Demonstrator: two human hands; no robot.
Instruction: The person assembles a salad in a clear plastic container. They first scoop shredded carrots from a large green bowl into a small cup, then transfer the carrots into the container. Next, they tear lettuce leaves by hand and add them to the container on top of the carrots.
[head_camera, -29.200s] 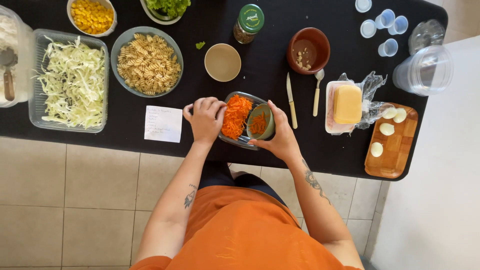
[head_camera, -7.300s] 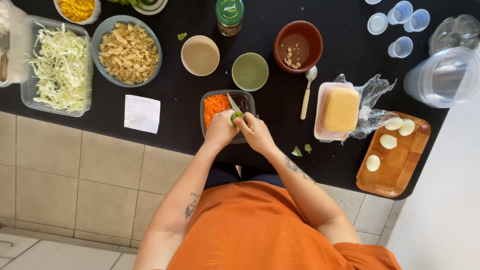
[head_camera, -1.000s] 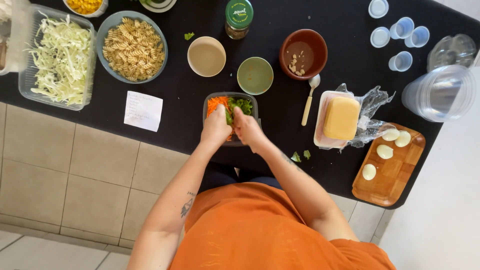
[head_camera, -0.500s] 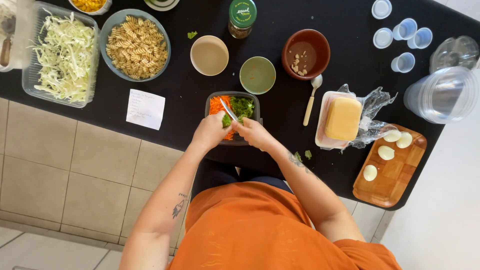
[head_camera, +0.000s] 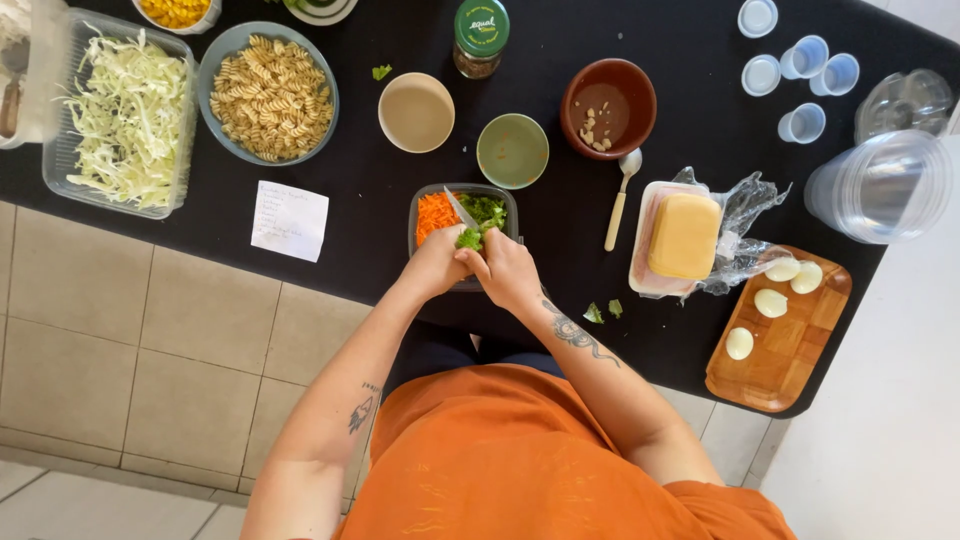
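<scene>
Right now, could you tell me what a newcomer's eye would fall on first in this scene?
First, the two hands meeting at the counter's near edge: the left hand holds a green vegetable over a tray of grated carrot, and the right hand works a knife on it. Next, the yellow cheese block to the right, then the pasta bowl at far left.

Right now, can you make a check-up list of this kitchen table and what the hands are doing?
Surface: black table, green scraps near its edge.
Job's things: rectangular container with grated carrot and chopped greens; knife; green piece.
Clutter: pasta bowl, shredded cabbage, cheese block, peeled eggs on wooden board, paper note, plastic cups.
Hands: left hand and right hand together at the green piece.
Cables: nothing seen.
Surroundings: tiled floor.
</scene>
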